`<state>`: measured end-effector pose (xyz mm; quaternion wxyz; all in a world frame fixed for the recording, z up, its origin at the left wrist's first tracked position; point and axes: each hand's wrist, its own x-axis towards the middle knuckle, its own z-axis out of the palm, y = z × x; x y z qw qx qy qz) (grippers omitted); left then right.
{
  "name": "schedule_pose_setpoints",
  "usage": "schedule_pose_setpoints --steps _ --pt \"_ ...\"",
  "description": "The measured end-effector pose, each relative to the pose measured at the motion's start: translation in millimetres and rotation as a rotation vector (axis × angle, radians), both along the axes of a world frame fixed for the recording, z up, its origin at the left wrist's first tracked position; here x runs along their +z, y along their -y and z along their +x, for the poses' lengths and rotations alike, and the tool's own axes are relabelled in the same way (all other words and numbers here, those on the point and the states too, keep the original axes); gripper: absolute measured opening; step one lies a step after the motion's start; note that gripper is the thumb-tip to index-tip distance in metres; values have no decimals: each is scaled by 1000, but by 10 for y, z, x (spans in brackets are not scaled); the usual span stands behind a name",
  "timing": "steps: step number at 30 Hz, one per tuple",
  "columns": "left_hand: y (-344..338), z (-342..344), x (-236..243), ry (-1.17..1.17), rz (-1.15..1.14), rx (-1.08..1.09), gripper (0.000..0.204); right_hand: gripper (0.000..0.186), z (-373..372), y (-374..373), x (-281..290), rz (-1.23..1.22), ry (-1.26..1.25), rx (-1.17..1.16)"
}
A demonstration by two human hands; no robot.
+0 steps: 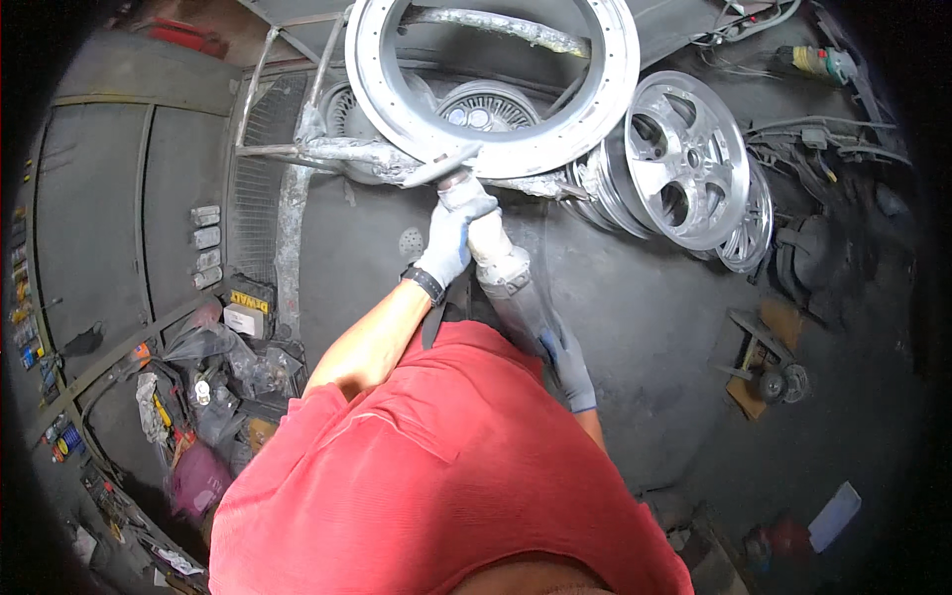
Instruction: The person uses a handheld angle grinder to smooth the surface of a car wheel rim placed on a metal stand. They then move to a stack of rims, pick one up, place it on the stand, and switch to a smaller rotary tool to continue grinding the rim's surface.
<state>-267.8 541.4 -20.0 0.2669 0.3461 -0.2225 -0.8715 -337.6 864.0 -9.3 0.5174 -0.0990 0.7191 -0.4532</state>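
Note:
Both my hands, in pale work gloves, are on a dusty angle grinder that slants up and away from my body. My left hand wraps round its front part, just behind the head. Lower down, by my right hip, my right hand grips the rear of the body, its fingers partly hidden. The grinder's disc is seen nearly edge-on at the lower rim of a large silver wheel ring; whether they touch I cannot tell. The ring rests on a dust-coated metal frame.
Several alloy wheels lean together right of the frame. A finned wheel shows behind the ring. Bags and a yellow-black box crowd the left side. A small metal stand is on the floor at right, below dark hoses.

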Motion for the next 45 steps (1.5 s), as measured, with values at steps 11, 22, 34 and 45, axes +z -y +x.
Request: schedule_pose_setpoints --steps 11,22,34,45 --pt "-365 -291 -16 -62 135 -134 23 65 -58 -318 262 84 -122 -23" --pt "363 333 -31 -45 65 50 26 68 27 486 7 25 -135 153" --pt "-91 -282 65 -92 190 -84 32 55 63 -36 701 98 -111 -47" --pt "-102 -408 221 60 109 -208 29 53 631 315 1433 98 206 -382"
